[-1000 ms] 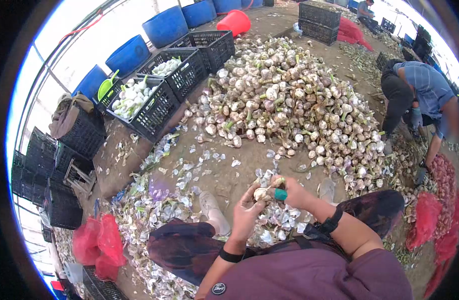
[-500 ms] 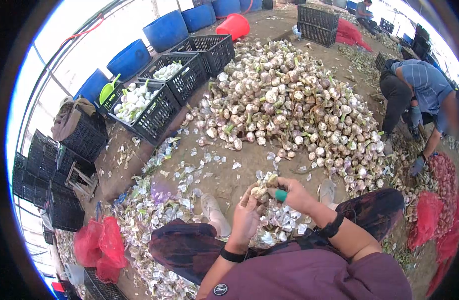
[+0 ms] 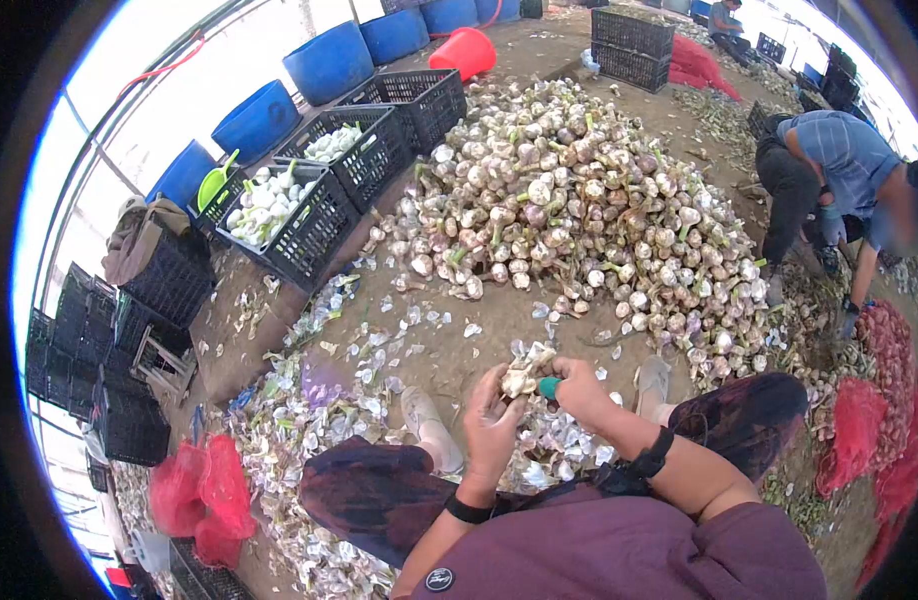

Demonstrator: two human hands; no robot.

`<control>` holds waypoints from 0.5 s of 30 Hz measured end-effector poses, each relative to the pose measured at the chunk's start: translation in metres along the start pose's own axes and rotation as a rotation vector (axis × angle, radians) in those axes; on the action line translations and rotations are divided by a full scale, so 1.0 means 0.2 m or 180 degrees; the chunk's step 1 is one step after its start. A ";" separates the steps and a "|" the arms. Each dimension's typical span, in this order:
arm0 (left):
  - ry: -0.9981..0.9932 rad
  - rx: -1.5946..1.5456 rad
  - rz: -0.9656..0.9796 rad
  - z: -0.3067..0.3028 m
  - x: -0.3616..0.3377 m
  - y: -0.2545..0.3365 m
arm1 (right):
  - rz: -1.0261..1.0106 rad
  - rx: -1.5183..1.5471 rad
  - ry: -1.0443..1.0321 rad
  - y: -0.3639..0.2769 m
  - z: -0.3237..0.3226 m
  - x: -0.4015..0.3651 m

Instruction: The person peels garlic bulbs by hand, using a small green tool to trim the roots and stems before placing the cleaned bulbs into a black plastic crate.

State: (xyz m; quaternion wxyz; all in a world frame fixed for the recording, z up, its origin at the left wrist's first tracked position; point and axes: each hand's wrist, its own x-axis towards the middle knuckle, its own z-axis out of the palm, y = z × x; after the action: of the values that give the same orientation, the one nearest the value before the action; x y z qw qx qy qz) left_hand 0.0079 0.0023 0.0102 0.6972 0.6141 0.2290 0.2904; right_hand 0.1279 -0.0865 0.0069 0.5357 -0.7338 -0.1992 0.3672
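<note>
My left hand (image 3: 491,422) is closed around a pale garlic bulb (image 3: 519,379), the thumb and fingers pressed to its left and lower side. Loose, papery skin (image 3: 535,353) stands up from the top of the bulb. Against its right side is my right hand (image 3: 582,393), fingers closed on a small green-handled tool (image 3: 549,388); the tool's tip is hidden at the bulb. White and purplish garlic skins (image 3: 554,440) lie on the ground beneath both hands, between my shoes.
A large heap of unpeeled garlic (image 3: 569,200) rises ahead. Black crates (image 3: 304,235) at the left hold whiter bulbs, with blue tubs (image 3: 329,62) and a red bucket (image 3: 463,54) behind. Red mesh bags (image 3: 201,490) lie at left. Another person (image 3: 844,170) bends over at right.
The bulb has turned in my left hand and shows more of its pale side. My right hand has shifted slightly left and down. The person at right has moved their arms.
</note>
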 end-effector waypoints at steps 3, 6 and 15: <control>-0.0007 -0.0461 -0.0387 0.00 0.00 0.00 | -0.0109 -0.0117 0.0010 -0.06 0.00 -0.03; 0.0059 -0.1143 -0.1041 -0.01 0.00 0.00 | -0.0877 -0.1125 0.0234 -0.14 -0.02 -0.07; 0.0198 -0.2201 -0.1150 0.01 0.00 0.01 | -0.0600 0.0166 -0.0127 -0.01 -0.05 -0.02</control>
State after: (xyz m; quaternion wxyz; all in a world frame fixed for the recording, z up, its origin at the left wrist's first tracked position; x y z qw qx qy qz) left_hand 0.0085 0.0014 0.0115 0.8956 0.2837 0.2431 0.2415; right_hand 0.1338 -0.0945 0.0122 0.5827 -0.6901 -0.2684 0.3349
